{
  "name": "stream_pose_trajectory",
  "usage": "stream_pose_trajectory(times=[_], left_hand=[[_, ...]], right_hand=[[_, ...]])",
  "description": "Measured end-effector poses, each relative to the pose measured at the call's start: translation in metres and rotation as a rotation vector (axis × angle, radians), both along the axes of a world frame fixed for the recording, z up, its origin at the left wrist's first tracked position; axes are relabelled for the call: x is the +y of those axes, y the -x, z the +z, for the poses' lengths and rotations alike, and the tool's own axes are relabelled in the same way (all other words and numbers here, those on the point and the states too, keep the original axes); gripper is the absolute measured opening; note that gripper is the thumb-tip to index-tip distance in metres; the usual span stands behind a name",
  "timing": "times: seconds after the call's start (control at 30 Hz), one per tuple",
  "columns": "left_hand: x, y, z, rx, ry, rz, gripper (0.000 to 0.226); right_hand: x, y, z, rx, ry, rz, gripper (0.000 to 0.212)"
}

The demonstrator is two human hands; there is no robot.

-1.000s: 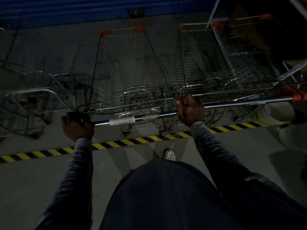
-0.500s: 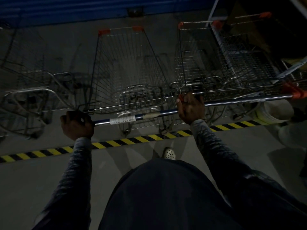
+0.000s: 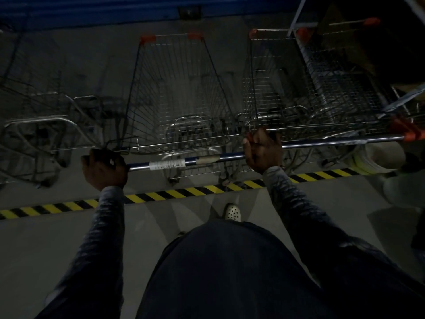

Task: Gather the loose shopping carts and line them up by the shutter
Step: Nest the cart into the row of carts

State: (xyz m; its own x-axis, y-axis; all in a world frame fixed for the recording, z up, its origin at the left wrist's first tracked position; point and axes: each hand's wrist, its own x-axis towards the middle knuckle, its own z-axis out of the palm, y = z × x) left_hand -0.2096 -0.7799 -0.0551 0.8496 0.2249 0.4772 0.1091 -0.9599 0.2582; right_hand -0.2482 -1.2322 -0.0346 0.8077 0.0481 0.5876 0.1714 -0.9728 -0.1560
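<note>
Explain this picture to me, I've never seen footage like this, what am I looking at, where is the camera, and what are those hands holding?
There is no machine here. The camera sits on a person's head and looks forward and down, so you see their own two arms in dark sleeves reaching away from you.

The left hand and the right hand each have a closed grip on the blue handle bar of a wire shopping cart. That cart is in the middle. Another cart stands close on its right, and a darker, blurred one on its left.

Ahead, at the top, is the blue shutter. On the grey floor a yellow and black striped line runs across under the arms. One light shoe shows below it. The scene is dim, so small details are hard to tell.
</note>
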Motion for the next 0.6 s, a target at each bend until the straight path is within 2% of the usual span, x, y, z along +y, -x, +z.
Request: stream_pose_trajectory(times=[0.17,0.27,0.37,0.4,0.47,0.6], left_hand=[[0.006,-0.005,-0.005,0.056,-0.008,-0.002,0.018],[0.006,-0.003,-0.005,0.099,0.05,-0.011,0.029],[0.0,0.001,-0.006,0.151,0.34,0.154,0.053],[-0.004,0.003,-0.005,0.1,0.431,0.192,0.057],[-0.015,0.008,-0.002,-0.062,0.508,0.246,0.055],[-0.032,0.016,0.007,-0.005,0.731,0.433,0.08]], right_hand=[[-0.001,-0.001,0.001,0.035,-0.015,0.0,0.032],[-0.001,-0.001,0.003,0.055,-0.01,-0.006,0.031],[0.0,-0.001,0.005,0.063,-0.029,-0.007,0.028],[-0.001,-0.001,0.006,0.065,-0.031,-0.007,0.027],[0.0,0.0,0.005,0.072,-0.014,-0.02,0.028],[-0.001,-0.002,0.005,0.074,0.035,-0.034,0.026]])
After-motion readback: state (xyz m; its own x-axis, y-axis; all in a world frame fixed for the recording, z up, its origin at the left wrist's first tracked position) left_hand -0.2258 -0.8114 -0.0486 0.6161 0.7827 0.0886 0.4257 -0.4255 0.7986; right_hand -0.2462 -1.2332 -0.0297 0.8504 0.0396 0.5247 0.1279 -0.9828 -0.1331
